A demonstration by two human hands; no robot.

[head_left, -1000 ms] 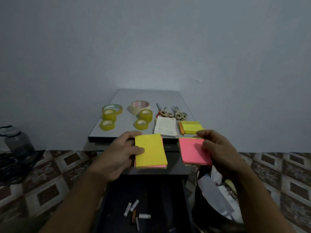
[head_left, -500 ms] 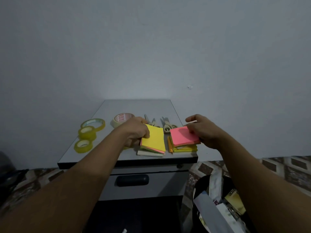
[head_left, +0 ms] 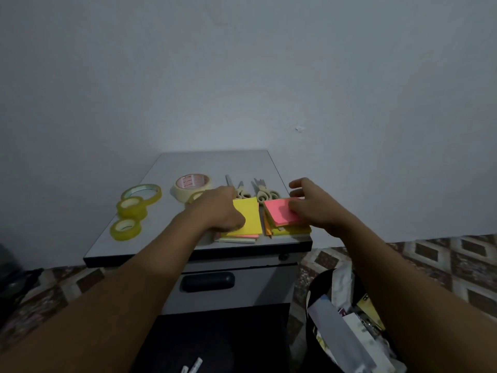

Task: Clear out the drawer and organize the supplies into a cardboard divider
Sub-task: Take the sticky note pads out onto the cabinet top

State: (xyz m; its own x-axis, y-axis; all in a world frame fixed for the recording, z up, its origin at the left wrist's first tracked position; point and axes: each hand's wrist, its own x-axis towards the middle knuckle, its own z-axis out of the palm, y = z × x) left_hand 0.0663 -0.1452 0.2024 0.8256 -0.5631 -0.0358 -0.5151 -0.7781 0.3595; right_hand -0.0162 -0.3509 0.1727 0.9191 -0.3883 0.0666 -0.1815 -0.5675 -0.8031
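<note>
A yellow sticky-note pad lies on a low stack of pads near the front of the grey cabinet top. My left hand grips its left edge, thumb on top. To its right a pink pad sits on a yellow and orange stack. My right hand rests against the pink pad's right side with the fingers spread and lifted. Below the cabinet front, the open dark drawer holds small white sticks. No cardboard divider is in view.
Yellow tape rolls and a cream tape roll lie on the left of the top. Two pairs of scissors lie behind the pads. A closed drawer with a dark handle sits below. A black bin of papers stands at right.
Both hands carried the pads up from over the drawer and set them on the stacks on the cabinet top. My right fingers have since spread off the pink pad.
</note>
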